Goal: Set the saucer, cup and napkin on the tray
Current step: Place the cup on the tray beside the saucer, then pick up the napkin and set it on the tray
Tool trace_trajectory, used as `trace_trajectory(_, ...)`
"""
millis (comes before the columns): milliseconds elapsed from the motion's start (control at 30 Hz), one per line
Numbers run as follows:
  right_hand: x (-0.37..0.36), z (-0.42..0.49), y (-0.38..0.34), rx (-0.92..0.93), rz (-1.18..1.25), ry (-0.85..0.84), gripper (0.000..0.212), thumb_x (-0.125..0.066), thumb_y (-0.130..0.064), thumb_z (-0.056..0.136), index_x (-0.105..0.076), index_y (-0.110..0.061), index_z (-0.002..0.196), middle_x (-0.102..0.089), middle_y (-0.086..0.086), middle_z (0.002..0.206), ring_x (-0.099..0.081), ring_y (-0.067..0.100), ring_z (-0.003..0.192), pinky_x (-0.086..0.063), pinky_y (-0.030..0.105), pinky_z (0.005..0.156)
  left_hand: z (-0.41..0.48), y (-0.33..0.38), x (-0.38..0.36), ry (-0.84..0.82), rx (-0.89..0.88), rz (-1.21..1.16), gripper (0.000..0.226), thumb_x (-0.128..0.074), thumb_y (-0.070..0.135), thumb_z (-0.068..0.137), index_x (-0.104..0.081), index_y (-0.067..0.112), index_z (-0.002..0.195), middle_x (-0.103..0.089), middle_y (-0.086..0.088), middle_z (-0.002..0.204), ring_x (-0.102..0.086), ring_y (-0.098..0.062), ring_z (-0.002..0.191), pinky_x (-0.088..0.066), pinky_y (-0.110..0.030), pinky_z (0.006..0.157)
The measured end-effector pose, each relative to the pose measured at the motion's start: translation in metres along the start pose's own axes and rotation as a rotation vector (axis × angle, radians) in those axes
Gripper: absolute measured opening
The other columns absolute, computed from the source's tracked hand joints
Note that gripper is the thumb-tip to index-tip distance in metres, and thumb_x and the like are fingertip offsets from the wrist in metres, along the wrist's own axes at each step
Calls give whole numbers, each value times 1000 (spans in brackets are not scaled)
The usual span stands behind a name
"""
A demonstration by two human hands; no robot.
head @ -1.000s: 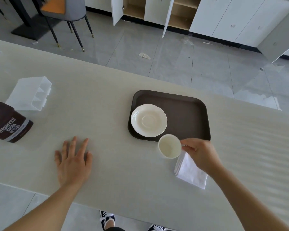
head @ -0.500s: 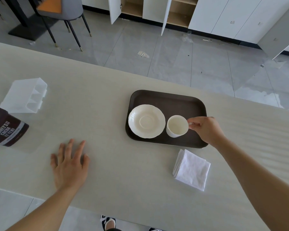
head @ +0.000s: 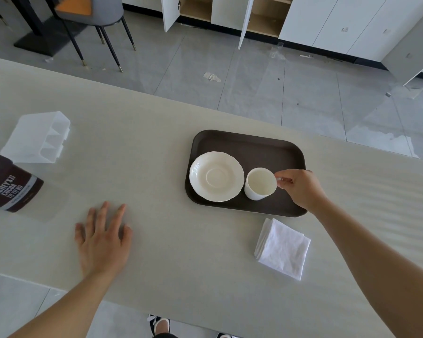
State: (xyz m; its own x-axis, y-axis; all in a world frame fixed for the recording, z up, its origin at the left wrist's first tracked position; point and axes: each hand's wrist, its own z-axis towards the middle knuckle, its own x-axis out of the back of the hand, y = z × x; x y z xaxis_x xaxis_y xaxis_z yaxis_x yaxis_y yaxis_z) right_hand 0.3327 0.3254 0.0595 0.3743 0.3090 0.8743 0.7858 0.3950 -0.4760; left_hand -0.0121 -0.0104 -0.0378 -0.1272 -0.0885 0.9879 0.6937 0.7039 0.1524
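Note:
A dark brown tray (head: 266,146) lies on the pale table. On its left half rests a white scalloped saucer (head: 216,176). Just right of the saucer a white cup (head: 260,183) stands upright on the tray floor, empty. My right hand (head: 300,189) pinches the cup's handle from the right. A folded white napkin (head: 282,248) lies on the table in front of the tray's right corner, off the tray. My left hand (head: 103,240) rests flat on the table, fingers spread, holding nothing.
At the far left lie a brown cocoa pouch (head: 9,184) and a clear plastic container (head: 38,137). The table's near edge runs close to my arms. Beyond the table are grey floor tiles, a chair (head: 95,11) and open white cabinets (head: 230,11).
My right hand carried the cup from the table beside the napkin up onto the tray, then set it down right of the saucer. The left hand stayed flat.

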Motion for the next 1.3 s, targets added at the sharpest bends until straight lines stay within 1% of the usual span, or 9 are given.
trace_trajectory(200,-2,1,0,3,-17,2,18,-66,-7,93,-78,-13,105,-77,7,105,-55,15,83,-41,25,76,-1,3,4,-3,6,-20,56,-31,46,91,-36,39,146,-32,-7,159,-20,-31,148,-10,-54,118)
trace_trajectory(367,-1,-1,-3,-15,-14,2,26,-62,-5,94,-73,-14,116,-75,9,107,-65,26,90,-45,28,78,-3,6,9,-14,14,-29,57,-30,46,91,-37,37,146,-32,-7,159,-19,-31,149,-9,-54,119)
trace_trajectory(467,4,-11,-3,-85,41,34,36,-57,-3,95,-65,-14,128,-72,8,115,-67,31,98,-53,38,91,-3,9,13,-21,16,-39,58,-29,46,91,-38,36,147,-31,-7,160,-17,-31,149,-8,-54,120)
trace_trajectory(633,6,-66,6,-256,148,153,22,-59,-9,93,-73,-16,107,-74,3,93,-70,27,84,-55,35,80,-6,11,16,-20,20,-35,60,-28,45,90,-38,33,148,-31,-8,160,-18,-33,149,-10,-56,118)
trace_trajectory(833,-13,-125,29,-342,-7,31,27,-69,-22,90,-70,-20,116,-69,-1,115,-64,19,91,-48,28,75,-1,22,15,-78,69,-35,56,-37,38,93,-39,24,147,-28,-16,159,-15,-39,148,-9,-64,115)
trace_trajectory(933,-20,-132,33,-318,-99,-67,44,-70,-32,90,-60,-22,132,-60,-4,131,-57,21,114,-54,37,85,-1,48,15,-69,123,-107,58,-56,29,93,-40,16,147,-30,-22,157,-19,-42,147,-11,-68,114)
trace_trajectory(1033,-25,-130,34,-301,-172,-132,51,-69,-39,89,-55,-25,136,-55,-7,136,-48,20,125,-53,37,85,-9,83,12,-72,87,-139,61,-58,29,92,-38,15,148,-29,-25,156,-18,-42,147,-9,-71,111)
trace_trajectory(1200,-26,-124,37,-297,-204,-199,48,-71,-48,84,-59,-26,125,-57,-5,118,-48,19,119,-45,31,77,-14,113,0,-126,106,-105,60,-47,40,96,-33,21,151,-14,-24,161,-4,-40,150,3,-69,113)
trace_trajectory(1300,-28,-124,38,-327,-194,-228,43,-74,-49,81,-61,-24,112,-55,-5,103,-51,21,110,-40,30,74,-15,114,-4,-105,98,-77,61,-48,41,95,-35,20,150,-16,-26,160,-6,-42,149,1,-70,112)
